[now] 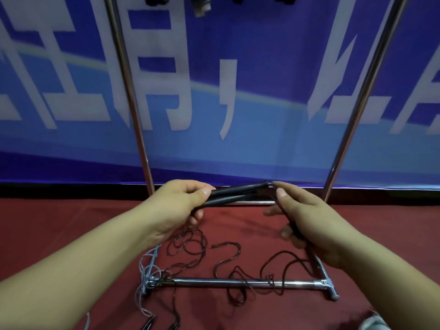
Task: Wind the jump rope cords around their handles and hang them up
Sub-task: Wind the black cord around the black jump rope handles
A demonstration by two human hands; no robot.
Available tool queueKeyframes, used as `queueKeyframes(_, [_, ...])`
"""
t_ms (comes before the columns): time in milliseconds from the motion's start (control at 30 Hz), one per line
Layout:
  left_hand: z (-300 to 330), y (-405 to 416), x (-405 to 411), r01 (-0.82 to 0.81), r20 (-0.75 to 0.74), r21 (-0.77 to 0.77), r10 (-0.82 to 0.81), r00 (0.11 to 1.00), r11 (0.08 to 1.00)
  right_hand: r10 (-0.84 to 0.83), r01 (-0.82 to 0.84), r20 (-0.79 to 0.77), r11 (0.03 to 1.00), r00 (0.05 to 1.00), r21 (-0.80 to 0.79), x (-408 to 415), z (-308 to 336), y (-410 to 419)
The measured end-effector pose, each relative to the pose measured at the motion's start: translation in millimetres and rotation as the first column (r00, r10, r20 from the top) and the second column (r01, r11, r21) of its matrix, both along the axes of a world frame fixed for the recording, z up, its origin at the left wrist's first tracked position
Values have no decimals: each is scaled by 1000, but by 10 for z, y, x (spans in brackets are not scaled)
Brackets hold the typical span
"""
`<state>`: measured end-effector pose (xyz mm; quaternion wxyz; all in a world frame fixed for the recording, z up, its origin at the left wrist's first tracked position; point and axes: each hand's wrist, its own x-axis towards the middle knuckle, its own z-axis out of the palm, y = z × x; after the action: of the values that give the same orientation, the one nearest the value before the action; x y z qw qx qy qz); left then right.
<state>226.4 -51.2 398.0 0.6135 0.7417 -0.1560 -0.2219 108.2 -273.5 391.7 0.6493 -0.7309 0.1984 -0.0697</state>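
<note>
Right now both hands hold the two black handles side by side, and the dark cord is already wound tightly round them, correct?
Not quite. The left hand and right hand do hold the two black handles side by side, but the dark cord is not wound: the head view shows it lying in loose loops on the red floor, draped over the metal rack's base bar.

Shiny metal rack [240,282]; matt black handles [238,194] (plastic-looking); red cloth floor [71,222].
</note>
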Motion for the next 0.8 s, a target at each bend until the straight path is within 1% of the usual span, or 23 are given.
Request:
queueKeyframes(67, [-14,-31,31,11,6,-12,-11,1000,1000,-13,12,36,999,999,43,97,4,28])
queueKeyframes(167, [-37,-80,46,18,8,-26,-18,1000,999,-7,3,77,999,997,54,184,0,95])
queueKeyframes(300, [-37,-112,128,48,34,11,-48,998,999,-37,23,144,995,989,95,276,7,153])
queueKeyframes(367, [-23,-125,153,66,81,72,-71,994,995,-75,58,121,989,990,134,318,15,139])
queueKeyframes(467, [-16,-158,162,118,129,174,-141,982,978,-67,66,5,985,998,157,364,11,77])
queueKeyframes(533, [-18,-187,139,152,144,195,-181,973,969,-52,61,-57,985,997,163,379,-4,30])
queueKeyframes(633, [-22,-225,102,189,155,173,-216,964,967,-37,54,-88,976,995,209,378,-41,-28])
queueKeyframes(733, [-16,-235,100,220,114,114,-233,966,969,-20,42,-71,949,997,313,392,-82,-52])
queueKeyframes(800, [-12,-253,107,193,78,71,-198,977,979,7,17,-68,937,998,348,392,-93,-23])
